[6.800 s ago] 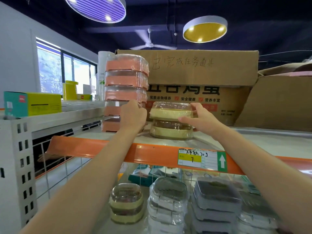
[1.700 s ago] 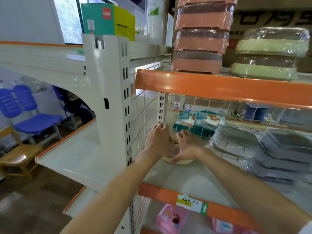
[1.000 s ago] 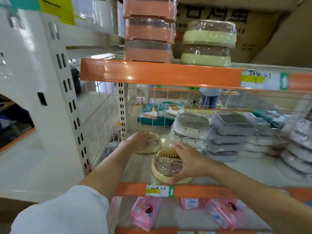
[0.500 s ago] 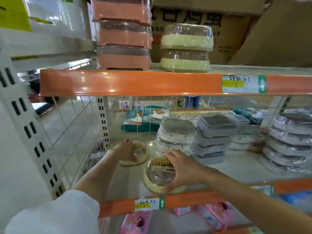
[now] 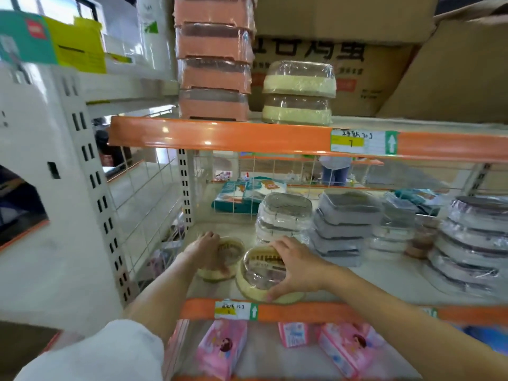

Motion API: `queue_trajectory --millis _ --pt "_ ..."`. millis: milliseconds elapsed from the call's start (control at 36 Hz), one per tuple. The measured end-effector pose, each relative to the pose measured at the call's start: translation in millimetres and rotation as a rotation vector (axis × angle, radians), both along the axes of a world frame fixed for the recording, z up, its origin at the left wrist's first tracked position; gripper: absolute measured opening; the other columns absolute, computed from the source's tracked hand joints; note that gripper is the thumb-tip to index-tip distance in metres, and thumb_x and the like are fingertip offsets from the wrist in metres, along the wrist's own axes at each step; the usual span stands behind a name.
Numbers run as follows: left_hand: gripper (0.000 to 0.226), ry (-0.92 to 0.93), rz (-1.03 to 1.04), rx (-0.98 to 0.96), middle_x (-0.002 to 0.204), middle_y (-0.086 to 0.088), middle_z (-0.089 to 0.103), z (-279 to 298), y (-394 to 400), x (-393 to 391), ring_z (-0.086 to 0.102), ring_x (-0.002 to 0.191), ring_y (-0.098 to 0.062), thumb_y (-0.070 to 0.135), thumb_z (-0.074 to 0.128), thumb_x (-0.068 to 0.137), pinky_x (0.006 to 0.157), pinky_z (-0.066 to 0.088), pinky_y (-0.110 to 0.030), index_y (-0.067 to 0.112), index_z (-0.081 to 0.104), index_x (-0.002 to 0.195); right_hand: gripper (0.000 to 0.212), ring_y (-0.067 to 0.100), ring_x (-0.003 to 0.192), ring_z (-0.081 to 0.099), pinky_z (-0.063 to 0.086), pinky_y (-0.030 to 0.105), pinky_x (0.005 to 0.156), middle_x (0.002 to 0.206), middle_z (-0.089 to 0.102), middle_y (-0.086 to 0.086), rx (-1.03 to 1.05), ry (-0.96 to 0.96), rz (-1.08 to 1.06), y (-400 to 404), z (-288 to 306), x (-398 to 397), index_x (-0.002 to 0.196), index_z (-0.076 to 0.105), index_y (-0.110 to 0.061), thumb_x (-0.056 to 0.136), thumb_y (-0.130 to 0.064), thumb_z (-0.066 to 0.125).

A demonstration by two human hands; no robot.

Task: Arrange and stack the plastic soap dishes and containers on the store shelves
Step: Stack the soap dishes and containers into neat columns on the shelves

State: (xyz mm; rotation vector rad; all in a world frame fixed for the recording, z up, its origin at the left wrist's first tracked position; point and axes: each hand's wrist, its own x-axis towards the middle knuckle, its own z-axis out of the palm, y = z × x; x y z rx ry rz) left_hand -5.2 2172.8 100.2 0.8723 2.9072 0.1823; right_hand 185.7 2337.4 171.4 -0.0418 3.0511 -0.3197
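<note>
Two cream oval soap dishes with clear lids are on the middle shelf (image 5: 384,281). My right hand (image 5: 297,266) grips the nearer dish (image 5: 259,273), tilted up at the shelf's front edge. My left hand (image 5: 207,250) holds the farther dish (image 5: 229,255), which rests on the shelf just to the left. On the top shelf (image 5: 220,134) a stack of two wrapped cream dishes (image 5: 298,93) stands beside a tall stack of salmon-pink dishes (image 5: 214,59).
Stacks of wrapped white dishes (image 5: 283,218) and grey dishes (image 5: 346,224) fill the middle shelf to the right, with more stacks (image 5: 472,243) at the far right. Cardboard boxes (image 5: 343,50) sit behind the top stacks. Pink packets (image 5: 222,350) lie on the shelf below. A wire mesh side panel (image 5: 148,213) closes the left.
Both hands left the top shelf's cream stack and came down to the middle shelf. There they separated two cream dishes; the right hand drew one toward the front edge and tilted it.
</note>
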Motion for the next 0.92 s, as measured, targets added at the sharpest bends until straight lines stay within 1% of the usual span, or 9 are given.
queue_trajectory --millis 111,333,500,556,639,722,806,861,917 --pt "0.1 0.06 0.018 0.123 0.134 -0.001 0.045 13.4 -7.8 22.8 0.044 0.124 -0.021 0.067 0.078 0.055 0.101 0.041 -0.036 0.017 0.044 0.135 0.117 0.016 0.125 0.033 0.031 0.029 0.104 0.142 0.029 -0.001 0.028 0.013 -0.021 6.0 2.1 21.2 0.147 0.023 -0.014 0.058 -0.07 0.074" --pt "0.1 0.056 0.054 0.239 0.133 -0.001 0.043 52.0 -19.2 86.6 0.044 0.121 -0.023 0.068 0.076 0.055 0.104 0.038 -0.037 0.02 0.045 0.136 0.123 0.022 0.14 0.019 0.019 0.035 0.117 0.153 0.02 0.003 -0.007 0.033 -0.019 20.7 12.7 75.6 0.15 0.016 -0.011 0.059 -0.069 0.074" --pt "0.1 0.062 0.005 0.348 0.117 -0.001 0.049 84.1 -31.2 143.1 0.04 0.123 -0.023 0.071 0.074 0.049 0.103 0.033 -0.029 0.019 0.05 0.131 0.123 0.022 0.137 0.025 0.026 0.035 0.114 0.15 0.025 0.005 -0.025 0.061 -0.01 27.0 35.5 110.5 0.148 0.021 -0.009 0.056 -0.071 0.075" --pt "0.092 0.091 0.032 0.348 0.119 -0.003 0.05 98.4 -35.7 159.6 0.045 0.117 -0.023 0.059 0.081 0.057 0.099 0.036 -0.029 0.014 0.049 0.13 0.12 0.023 0.135 0.028 0.028 0.034 0.112 0.148 0.027 0.006 -0.018 0.084 0.008 27.8 47.3 120.5 0.147 0.022 -0.009 0.058 -0.07 0.074" --pt "0.088 0.108 0.04 0.38 0.111 0.0 0.048 123.0 -41.6 181.9 0.05 0.104 -0.019 0.058 0.082 0.057 0.093 0.043 -0.03 0.012 0.05 0.125 0.118 0.026 0.135 0.028 0.029 0.035 0.112 0.148 0.028 0.009 -0.008 0.128 0.04 27.0 68.0 134.6 0.147 0.023 -0.007 0.061 -0.07 0.072" --pt "0.069 0.122 0.015 0.442 0.1 0.007 0.047 148.8 -47.4 208.8 0.048 0.09 -0.008 0.046 0.084 0.062 0.082 0.041 -0.017 0.017 0.052 0.116 0.107 0.025 0.13 0.032 0.031 0.034 0.107 0.142 0.033 0.007 -0.016 0.202 0.061 26.0 89.0 148.2 0.142 0.031 -0.006 0.064 -0.065 0.074" --pt "0.057 0.157 -0.011 0.504 0.092 0.011 0.051 171.8 -50.3 226.4 0.05 0.08 -0.003 0.04 0.084 0.065 0.065 0.037 -0.004 0.02 0.054 0.109 0.106 0.025 0.129 0.034 0.031 0.034 0.107 0.14 0.035 0.007 -0.027 0.276 0.074 25.6 108.2 159.3 0.142 0.032 -0.008 0.063 -0.064 0.075" --pt "0.056 0.204 -0.018 0.548 0.081 0.008 0.051 187.0 -50.5 236.6 0.049 0.072 -0.01 0.054 0.083 0.058 0.059 0.032 -0.011 0.019 0.056 0.093 0.108 0.024 0.131 0.031 0.029 0.035 0.108 0.144 0.032 0.007 -0.046 0.296 0.069 25.4 120.5 165.6 0.144 0.029 -0.008 0.064 -0.063 0.075" --pt "0.061 0.266 -0.039 0.592 0.067 0.007 0.045 201.9 -50.6 242.7 0.04 0.063 -0.013 0.07 0.073 0.048 0.057 0.028 -0.022 0.019 0.053 0.075 0.103 0.023 0.125 0.036 0.033 0.034 0.103 0.138 0.036 0.008 -0.057 0.323 0.067 26.4 132.9 169.4 0.141 0.032 -0.009 0.064 -0.062 0.076"
